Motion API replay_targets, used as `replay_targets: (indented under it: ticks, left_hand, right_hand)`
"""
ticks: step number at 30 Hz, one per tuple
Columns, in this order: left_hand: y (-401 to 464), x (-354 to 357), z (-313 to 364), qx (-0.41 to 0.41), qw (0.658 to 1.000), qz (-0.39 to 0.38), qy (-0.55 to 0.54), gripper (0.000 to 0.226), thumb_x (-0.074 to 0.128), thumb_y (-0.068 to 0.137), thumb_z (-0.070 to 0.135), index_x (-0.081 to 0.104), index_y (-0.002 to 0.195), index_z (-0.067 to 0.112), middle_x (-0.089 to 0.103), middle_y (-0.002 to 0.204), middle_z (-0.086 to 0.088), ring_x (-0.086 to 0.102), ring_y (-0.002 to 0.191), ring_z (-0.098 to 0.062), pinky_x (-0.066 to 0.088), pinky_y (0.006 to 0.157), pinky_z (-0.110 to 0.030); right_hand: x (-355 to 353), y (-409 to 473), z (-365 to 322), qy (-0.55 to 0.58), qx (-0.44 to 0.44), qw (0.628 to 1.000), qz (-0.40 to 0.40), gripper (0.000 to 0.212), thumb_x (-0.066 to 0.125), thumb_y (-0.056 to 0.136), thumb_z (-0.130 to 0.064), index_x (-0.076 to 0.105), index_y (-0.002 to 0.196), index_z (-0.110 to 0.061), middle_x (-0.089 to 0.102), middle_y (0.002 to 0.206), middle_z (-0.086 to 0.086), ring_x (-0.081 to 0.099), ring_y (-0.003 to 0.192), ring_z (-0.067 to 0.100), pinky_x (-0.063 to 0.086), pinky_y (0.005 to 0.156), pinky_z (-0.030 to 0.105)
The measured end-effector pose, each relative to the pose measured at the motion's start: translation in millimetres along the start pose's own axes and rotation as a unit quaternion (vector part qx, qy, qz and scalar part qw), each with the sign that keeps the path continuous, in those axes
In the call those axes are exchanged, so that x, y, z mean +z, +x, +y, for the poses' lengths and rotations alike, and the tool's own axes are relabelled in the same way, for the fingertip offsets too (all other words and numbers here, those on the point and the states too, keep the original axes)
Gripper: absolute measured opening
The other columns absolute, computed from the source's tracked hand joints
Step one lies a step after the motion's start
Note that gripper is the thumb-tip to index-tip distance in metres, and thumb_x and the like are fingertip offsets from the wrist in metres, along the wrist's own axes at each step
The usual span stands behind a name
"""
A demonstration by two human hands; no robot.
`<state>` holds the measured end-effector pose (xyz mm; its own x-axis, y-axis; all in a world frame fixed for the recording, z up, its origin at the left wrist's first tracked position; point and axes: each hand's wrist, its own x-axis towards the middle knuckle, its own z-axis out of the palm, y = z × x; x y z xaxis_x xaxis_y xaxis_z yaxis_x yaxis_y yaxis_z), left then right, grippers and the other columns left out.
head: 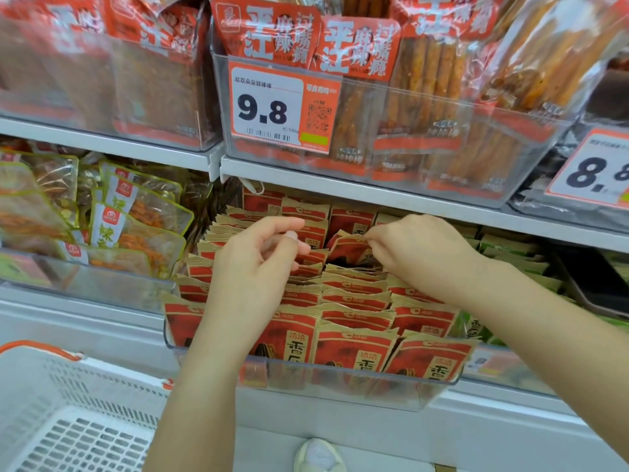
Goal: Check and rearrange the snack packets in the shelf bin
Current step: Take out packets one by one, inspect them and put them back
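A clear plastic shelf bin (pixel 340 386) holds several rows of red and tan snack packets (pixel 354 345) standing upright. My left hand (pixel 255 264) hovers over the left and middle rows with its fingers curled, fingertips at the packet tops; whether it pinches one I cannot tell. My right hand (pixel 418 253) reaches to the back of the middle row and pinches the top edge of a tilted red packet (pixel 350 248). A dark gap shows in the row just below that packet.
A white basket (pixel 68 420) with an orange rim stands at the lower left. The shelf above (pixel 374 192) overhangs the bin and carries clear bins of spicy stick packs with price tags. Neighbouring bins hold green-edged packets (pixel 129 226) on the left and green packets on the right.
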<state>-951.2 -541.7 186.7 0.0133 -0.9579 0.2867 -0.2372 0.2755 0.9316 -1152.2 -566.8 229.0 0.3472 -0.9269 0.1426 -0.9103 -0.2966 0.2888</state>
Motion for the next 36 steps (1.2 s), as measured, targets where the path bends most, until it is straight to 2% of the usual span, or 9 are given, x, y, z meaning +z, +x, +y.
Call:
replay_targets:
  ticks: [4, 7, 10, 12, 17, 22, 25, 29, 36]
  left_hand:
    - [-2, 1, -2, -0.007, 1.000, 0.008, -0.001, 0.022, 0.055, 0.098, 0.023, 0.064, 0.108, 0.040, 0.073, 0.090, 0.018, 0.065, 0.086, 0.002, 0.053, 0.079, -0.025]
    - [-6, 3, 1, 0.005, 1.000, -0.002, 0.000, 0.034, 0.059, 0.096, 0.030, 0.057, 0.129, 0.038, 0.063, 0.116, 0.023, 0.057, 0.104, 0.011, 0.048, 0.082, -0.009]
    - [-9, 1, 7, 0.015, 0.998, -0.014, -0.059, 0.049, 0.061, 0.092, 0.043, 0.047, 0.140, 0.039, 0.053, 0.135, 0.024, 0.049, 0.123, 0.008, 0.041, 0.097, -0.014]
    - [-11, -1, 12, 0.028, 0.994, -0.034, -0.098, 0.050, 0.063, 0.091, 0.044, 0.049, 0.139, 0.038, 0.057, 0.135, 0.022, 0.050, 0.126, 0.005, 0.042, 0.104, -0.024]
    - [-15, -9, 15, 0.040, 0.991, 0.034, -0.127, 0.028, 0.069, 0.087, 0.025, 0.063, 0.114, 0.028, 0.073, 0.105, 0.016, 0.067, 0.101, -0.001, 0.055, 0.088, -0.022]
    - [-11, -19, 9, 0.013, 0.987, 0.074, -0.141, 0.031, 0.078, 0.079, 0.039, 0.069, 0.106, 0.026, 0.076, 0.101, 0.007, 0.071, 0.097, -0.011, 0.056, 0.087, -0.034]
    - [-5, -20, 9, -0.016, 0.972, 0.101, -0.210, 0.046, 0.073, 0.073, 0.042, 0.068, 0.111, 0.017, 0.077, 0.100, 0.000, 0.073, 0.095, -0.016, 0.057, 0.086, -0.038]
    - [4, -23, 5, -0.026, 0.965, 0.118, -0.233, 0.051, 0.070, 0.067, 0.042, 0.070, 0.110, 0.015, 0.078, 0.097, -0.003, 0.074, 0.092, -0.020, 0.057, 0.081, -0.036]
    - [-3, -15, 4, -0.022, 0.972, 0.115, -0.202, 0.049, 0.084, 0.072, 0.030, 0.063, 0.116, 0.023, 0.077, 0.099, 0.002, 0.075, 0.087, -0.016, 0.059, 0.070, -0.025]
  right_hand:
    - [-32, -21, -1, 0.016, 0.008, 0.994, 0.103, 0.032, 0.033, 0.102, -0.031, 0.060, 0.116, -0.022, 0.069, 0.089, 0.000, 0.065, 0.078, 0.025, 0.048, 0.060, 0.032]
    - [-51, -26, 3, 0.104, 0.001, 0.961, 0.257, 0.027, 0.045, 0.098, -0.030, 0.068, 0.106, -0.018, 0.069, 0.088, 0.001, 0.065, 0.076, 0.025, 0.052, 0.061, 0.036]
    - [-66, -20, 2, 0.226, 0.008, 0.920, 0.321, 0.022, 0.054, 0.094, -0.026, 0.071, 0.104, -0.019, 0.066, 0.092, -0.001, 0.061, 0.085, 0.019, 0.053, 0.072, 0.043]
    - [-77, -13, -7, 0.310, 0.013, 0.896, 0.319, 0.020, 0.055, 0.094, -0.025, 0.071, 0.106, -0.020, 0.065, 0.092, -0.004, 0.059, 0.087, 0.013, 0.052, 0.078, 0.039]
    - [-85, 4, -33, 0.491, 0.020, 0.819, 0.298, 0.011, 0.065, 0.090, -0.024, 0.069, 0.101, -0.024, 0.070, 0.091, -0.013, 0.065, 0.087, 0.002, 0.055, 0.080, 0.033]
    - [-58, 8, -49, 0.643, 0.098, 0.728, 0.216, 0.056, 0.068, 0.085, -0.037, 0.046, 0.135, -0.028, 0.065, 0.116, -0.012, 0.064, 0.102, 0.000, 0.054, 0.083, 0.022]
    - [-42, 11, -58, 0.716, 0.132, 0.658, 0.190, 0.060, 0.066, 0.080, -0.042, 0.047, 0.135, -0.029, 0.065, 0.119, -0.010, 0.065, 0.101, 0.001, 0.056, 0.081, 0.027]
    - [-26, 14, -68, 0.721, 0.113, 0.658, 0.188, 0.018, 0.060, 0.089, -0.028, 0.071, 0.103, -0.025, 0.075, 0.093, -0.011, 0.070, 0.088, 0.004, 0.057, 0.081, 0.026]
    - [-20, 10, -52, 0.752, 0.070, 0.643, 0.130, 0.022, 0.058, 0.083, -0.029, 0.071, 0.100, -0.026, 0.076, 0.086, -0.007, 0.072, 0.080, 0.010, 0.057, 0.070, 0.021]
